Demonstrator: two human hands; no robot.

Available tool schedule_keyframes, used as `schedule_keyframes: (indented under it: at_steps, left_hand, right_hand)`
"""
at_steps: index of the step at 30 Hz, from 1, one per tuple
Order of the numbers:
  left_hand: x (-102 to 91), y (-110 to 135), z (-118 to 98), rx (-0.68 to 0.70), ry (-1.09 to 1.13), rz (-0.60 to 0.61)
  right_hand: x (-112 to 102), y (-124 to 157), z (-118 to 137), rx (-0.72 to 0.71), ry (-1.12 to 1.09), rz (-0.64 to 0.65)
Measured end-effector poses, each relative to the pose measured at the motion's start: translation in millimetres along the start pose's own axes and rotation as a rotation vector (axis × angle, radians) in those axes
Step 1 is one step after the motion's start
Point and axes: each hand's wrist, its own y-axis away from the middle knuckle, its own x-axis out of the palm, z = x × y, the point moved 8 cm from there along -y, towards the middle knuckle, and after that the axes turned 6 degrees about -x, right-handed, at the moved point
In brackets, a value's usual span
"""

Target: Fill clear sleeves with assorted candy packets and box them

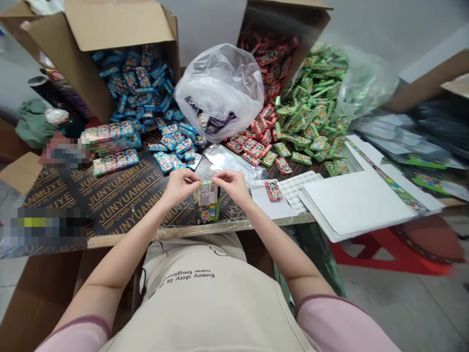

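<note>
Near the table's front edge, my left hand and my right hand pinch the two upper corners of a green and black printed packet. A whitish barcode label shows on its upper part, and its bright lettering faces me. Whether it is a pouch or a thin box I cannot tell. Just behind my fingers lie flat clear plastic bags. To the right of my right hand, a small red packet rests on a white card. Small blue packets are heaped beyond my left hand.
Cardboard boxes of blue packets and red packets stand at the back, a clear plastic bag between them. Green packets pile up right of centre. White sheets overhang the front edge. Wrapped bundles lie left.
</note>
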Motion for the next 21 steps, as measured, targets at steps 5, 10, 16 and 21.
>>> schedule_keyframes:
  at_steps: [5,10,16,21]
  left_hand:
    - [1.2,13,-24,0.266,-0.138,-0.042]
    - [10.6,6,-13,0.167,0.002,0.063]
    - [13.9,20,-23,0.35,-0.242,0.001]
    - [24.6,21,-22,0.388,-0.47,0.055]
  right_hand:
    - [-6,13,9,-0.136,0.128,0.016]
    - [-10,24,10,-0.204,0.198,0.016]
    - [-22,16,1,-0.256,0.237,0.142]
    - [-133,-7,-39,-0.119,0.766,-0.036]
